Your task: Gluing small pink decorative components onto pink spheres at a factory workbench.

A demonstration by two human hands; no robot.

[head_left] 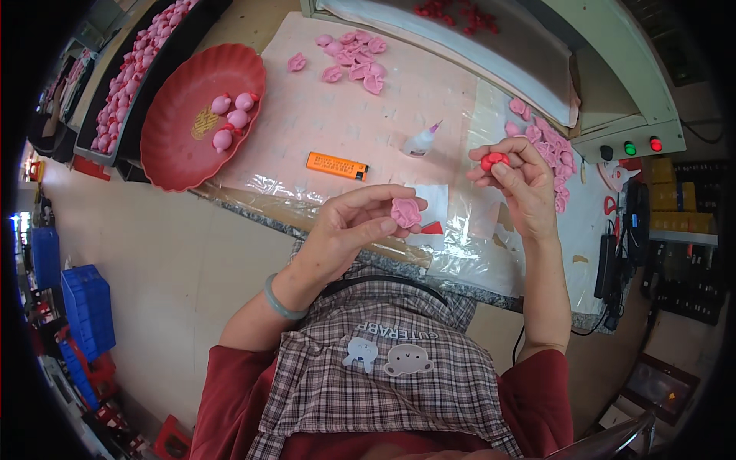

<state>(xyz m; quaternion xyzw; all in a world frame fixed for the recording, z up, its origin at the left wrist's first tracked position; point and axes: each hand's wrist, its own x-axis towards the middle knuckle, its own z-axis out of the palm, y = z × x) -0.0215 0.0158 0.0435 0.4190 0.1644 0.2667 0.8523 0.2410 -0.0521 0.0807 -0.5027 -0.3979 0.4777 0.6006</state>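
In my left hand (337,230), a pink, hollow, ruffled molded piece (405,213) is pinched between thumb and fingers, its cupped side showing. Higher up and to the right, my right hand (530,188) grips a small glossy red molded piece (494,160) at the fingertips. The two pieces are apart. Between the hands and a bit farther off stands a small white dropper bottle (419,142) with a thin pinkish tip. Just beyond my left hand lies a flat orange case (336,165) with a black end.
Loose pink pieces (356,60) lie at the far side, more pink pieces (546,146) on the right. A red scalloped dish (170,149) at left holds several round pink-and-red pieces. Behind it is a full black tray (153,96). A metal machine housing (625,130) borders the right.
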